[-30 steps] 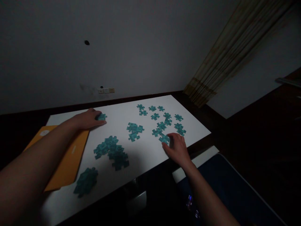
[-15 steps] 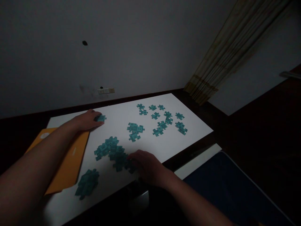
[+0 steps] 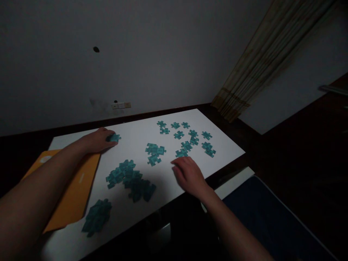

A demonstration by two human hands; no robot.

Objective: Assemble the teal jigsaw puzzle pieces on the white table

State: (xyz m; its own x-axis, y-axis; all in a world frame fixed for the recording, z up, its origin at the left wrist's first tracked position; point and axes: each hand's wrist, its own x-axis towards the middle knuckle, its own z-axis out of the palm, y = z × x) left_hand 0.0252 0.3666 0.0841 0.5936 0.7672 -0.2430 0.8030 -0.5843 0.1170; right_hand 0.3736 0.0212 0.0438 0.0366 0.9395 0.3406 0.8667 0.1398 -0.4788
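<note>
At the far left of the white tabletop (image 3: pixel 130 145), my left hand (image 3: pixel 99 140) has its thumb and fingers closed around a teal jigsaw puzzle piece (image 3: pixel 115 138); part of it is hidden under the fingers. My right hand (image 3: pixel 190 175) is over the right front part of the table, palm down, thumb apart from the fingers, with nothing visible in it. Just beyond its fingertips lies a loose puzzle piece (image 3: pixel 181 153). Between my hands are a small cluster of pieces (image 3: pixel 154 149) and a larger, overlapping heap (image 3: pixel 132 177).
A darker pile of pieces (image 3: pixel 97 217) lies near the front left. An orange folder (image 3: pixel 78 188) sits under my left forearm. Several single pieces (image 3: pixel 178 135) spread over the far right. A dark blue padded surface (image 3: pixel 258 214) is beyond the table's right front edge.
My right hand has left the large heap and moved right and away from me, toward the scattered pieces. My left hand stays on its piece. The view has shifted slightly.
</note>
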